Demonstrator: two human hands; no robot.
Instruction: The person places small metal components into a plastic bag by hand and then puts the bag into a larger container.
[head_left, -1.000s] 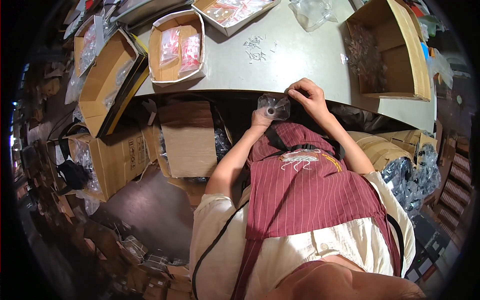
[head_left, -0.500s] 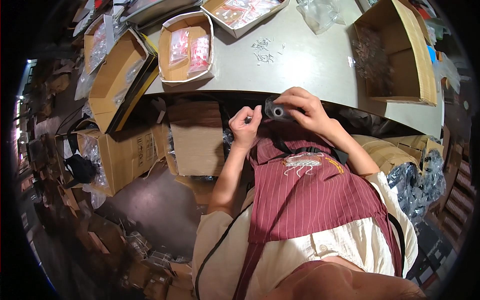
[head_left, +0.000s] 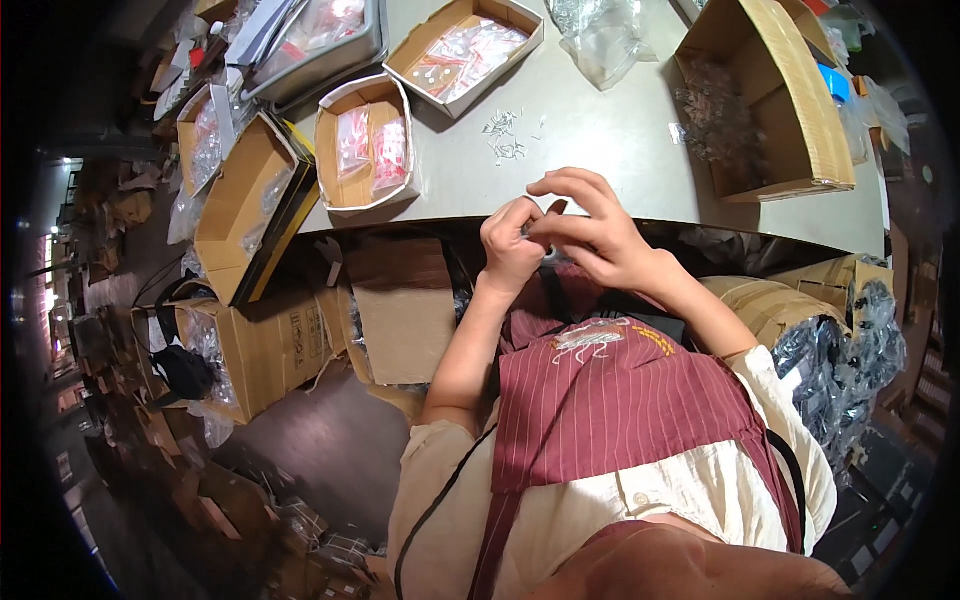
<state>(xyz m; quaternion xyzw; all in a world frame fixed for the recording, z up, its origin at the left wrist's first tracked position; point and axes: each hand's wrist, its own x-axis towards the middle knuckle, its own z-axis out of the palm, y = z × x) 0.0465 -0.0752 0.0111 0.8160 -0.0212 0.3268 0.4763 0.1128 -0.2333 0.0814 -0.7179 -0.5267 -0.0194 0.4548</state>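
Observation:
My left hand is closed, thumb and fingers pressed together; what it grips is hidden. My right hand meets it at the fingertips, just in front of the table edge. Its upper fingers arch over the left fist while the lower ones curl around a dark grey part with a round hole, of which only a sliver shows beneath the fingers. On the table beyond lies a loose pile of small silvery metal pieces, too small to name.
An open carton with red-and-white packets and a shallow box of clear bags stand left on the grey table. A large carton holds small dark pieces at right. Below the table are more cartons and black plastic wrap.
My hands have come together, the right moving onto the left. The dark grey part, plainly visible before, is now mostly covered by fingers. The whole view has shifted slightly.

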